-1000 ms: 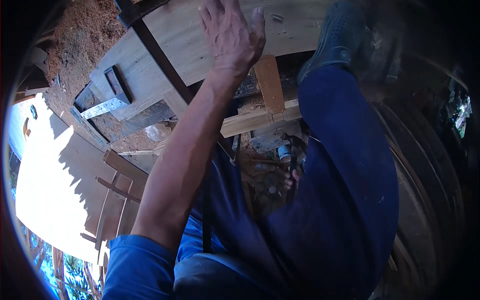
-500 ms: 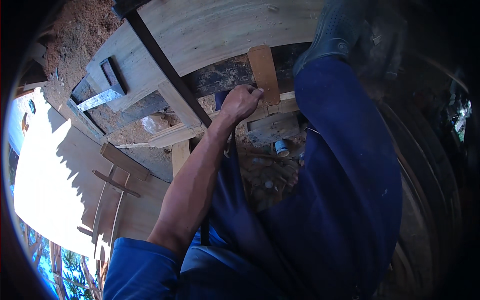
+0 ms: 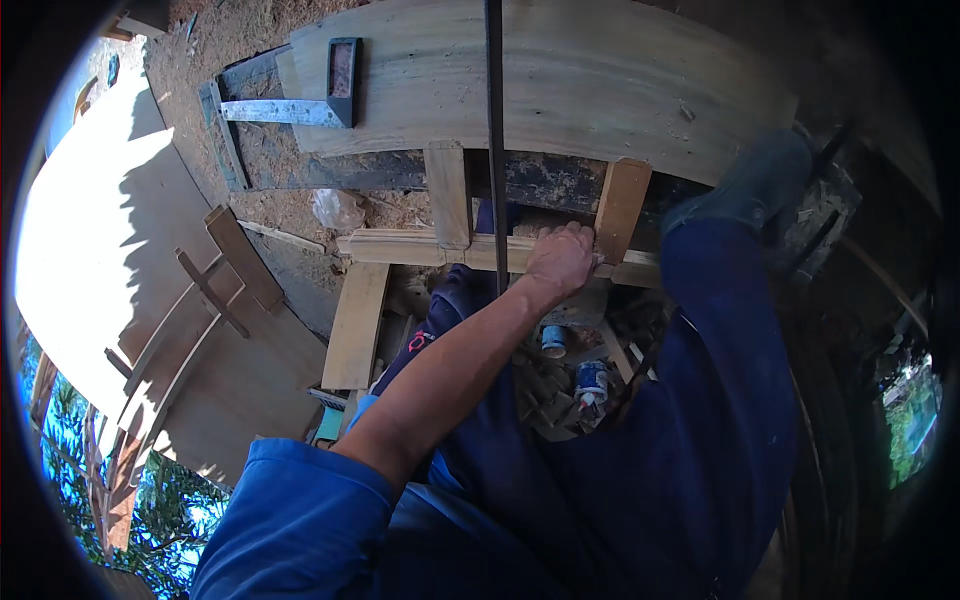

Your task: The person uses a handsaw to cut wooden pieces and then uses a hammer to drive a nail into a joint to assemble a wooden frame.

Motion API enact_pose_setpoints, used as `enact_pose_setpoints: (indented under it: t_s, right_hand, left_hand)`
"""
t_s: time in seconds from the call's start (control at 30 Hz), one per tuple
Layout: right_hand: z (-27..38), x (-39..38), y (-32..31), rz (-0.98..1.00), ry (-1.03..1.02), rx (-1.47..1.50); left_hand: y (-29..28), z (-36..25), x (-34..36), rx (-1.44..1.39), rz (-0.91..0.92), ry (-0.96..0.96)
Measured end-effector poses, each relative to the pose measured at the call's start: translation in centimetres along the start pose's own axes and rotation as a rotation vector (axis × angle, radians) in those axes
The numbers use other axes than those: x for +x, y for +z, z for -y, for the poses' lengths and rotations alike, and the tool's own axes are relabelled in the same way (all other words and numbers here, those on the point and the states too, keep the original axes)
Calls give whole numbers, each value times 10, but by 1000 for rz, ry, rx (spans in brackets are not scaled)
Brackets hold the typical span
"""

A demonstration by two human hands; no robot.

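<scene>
My left hand (image 3: 562, 262) is closed over a long pale wooden rail (image 3: 395, 245), its fingers bent across the top. Just right of the knuckles, a brown wooden crosspiece (image 3: 622, 210) meets the rail. A paler crosspiece (image 3: 447, 195) joins the same rail farther left, with pencil-like lines around the joint. Between that piece and my hand, a long dark bar (image 3: 496, 130) passes over the rail. My right hand is not in view.
A wide curved board (image 3: 570, 75) lies beyond the rail. On its left, a try square (image 3: 285, 112) rests. Between my legs stand a blue can (image 3: 553, 342) and a blue-and-white container (image 3: 591, 380) among wood scraps. My shoe (image 3: 745, 185) is at the right.
The whole view has turned, so the dark bar looks upright instead of slanted. My left hand has gone from the brown crosspiece's edge to a flatter hold over the rail beside it.
</scene>
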State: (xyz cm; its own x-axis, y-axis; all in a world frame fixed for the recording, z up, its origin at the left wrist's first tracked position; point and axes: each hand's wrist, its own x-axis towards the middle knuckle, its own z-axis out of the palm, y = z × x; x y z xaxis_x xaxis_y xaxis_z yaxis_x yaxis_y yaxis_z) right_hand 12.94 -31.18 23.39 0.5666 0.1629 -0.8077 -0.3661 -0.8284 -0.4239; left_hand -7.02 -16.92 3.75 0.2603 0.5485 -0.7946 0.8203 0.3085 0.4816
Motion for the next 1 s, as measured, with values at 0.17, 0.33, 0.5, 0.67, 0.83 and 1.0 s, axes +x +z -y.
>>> enact_pose_setpoints:
  t_s: [0.17, 0.33, 0.5, 0.67, 0.83, 1.0]
  right_hand:
    - [45, 35, -9, 18, -163, -99]
    - [173, 101, 20, 212, -535, -265]
    - [328, 148, 163, 531, -661, -696]
    - [386, 142, 320, 698, -895, -1089]
    - [406, 117, 370, 830, -923, -1109]
    - [415, 136, 389, 893, -858, -1141]
  left_hand:
    - [-50, -36, -42, -72, -106, 282]
    - [-163, 0, -47, -323, -1090, 84]
    - [-228, -13, 31, -1277, -471, -84]
    - [-215, -42, 60, -946, -650, -236]
    - [-223, -53, 56, -909, -661, -244]
    - [-239, -59, 60, -853, -650, -275]
